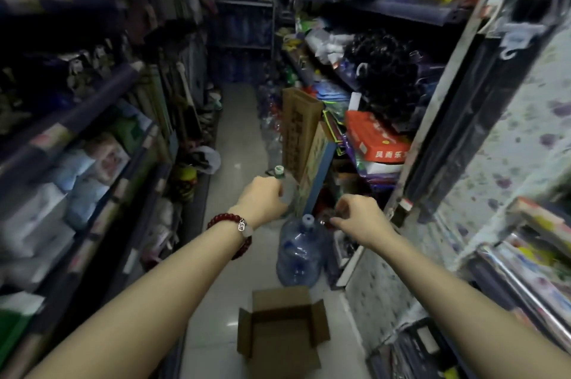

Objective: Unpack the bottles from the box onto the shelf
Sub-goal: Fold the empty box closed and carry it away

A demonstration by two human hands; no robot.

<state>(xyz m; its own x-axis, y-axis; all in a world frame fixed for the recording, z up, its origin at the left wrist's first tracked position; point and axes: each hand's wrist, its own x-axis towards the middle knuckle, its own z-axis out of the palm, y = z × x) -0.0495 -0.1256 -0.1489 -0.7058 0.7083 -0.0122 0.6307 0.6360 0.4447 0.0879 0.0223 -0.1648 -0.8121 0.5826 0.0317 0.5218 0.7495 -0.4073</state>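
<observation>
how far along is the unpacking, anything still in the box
Nearly done, by the look of it. The cardboard box on the floor stands open and no bottles show inside. The left hand grips a green-capped bottle, carried towards the right-hand shelves. The right hand pinches something small and dark, too blurred to name. Left: shelving that bottle.

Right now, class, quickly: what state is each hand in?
Left hand: closed around a bottle with a green cap.
Right hand: fingers pinched on something small and dark; what it is cannot be told.
</observation>
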